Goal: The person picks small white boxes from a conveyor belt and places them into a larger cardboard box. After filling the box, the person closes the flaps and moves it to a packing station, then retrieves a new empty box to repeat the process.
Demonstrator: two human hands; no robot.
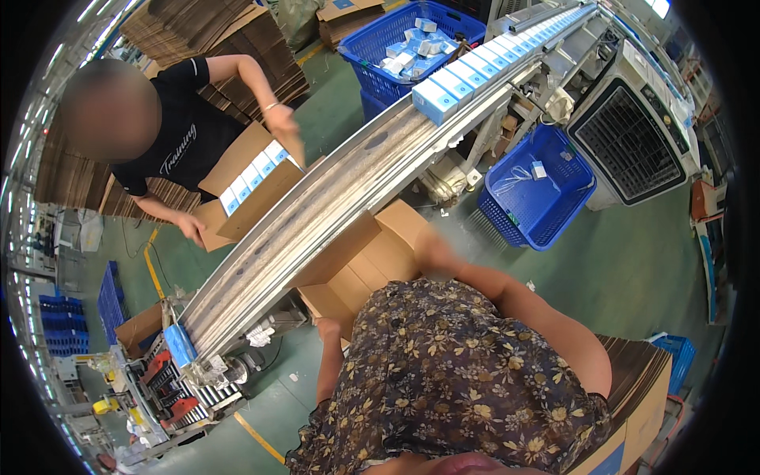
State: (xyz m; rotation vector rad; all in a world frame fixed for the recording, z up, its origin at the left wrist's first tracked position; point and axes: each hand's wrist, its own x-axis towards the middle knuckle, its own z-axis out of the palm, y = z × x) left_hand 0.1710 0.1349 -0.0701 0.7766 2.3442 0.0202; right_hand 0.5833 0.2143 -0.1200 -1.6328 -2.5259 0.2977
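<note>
An open cardboard box (355,265) is in front of my body, up against the near side of the conveyor, and I see its bare brown inside. My left hand (329,326) grips the box at its lower left end, with the fingers partly hidden. On the right end, my right hand (434,252) holds the box by a raised flap (402,225); motion blurs this hand. Small white-and-blue cartons (445,92) stand in a long row on the conveyor belt (317,190), farther up to the right.
Across the belt, a co-worker in a black shirt holds a cardboard box (265,194) with a row of small cartons. A blue basket (372,75) of cartons stands behind the belt, another blue basket (538,198) at right. Flattened cardboard (645,380) is stacked beside me, near a cooling unit (633,138).
</note>
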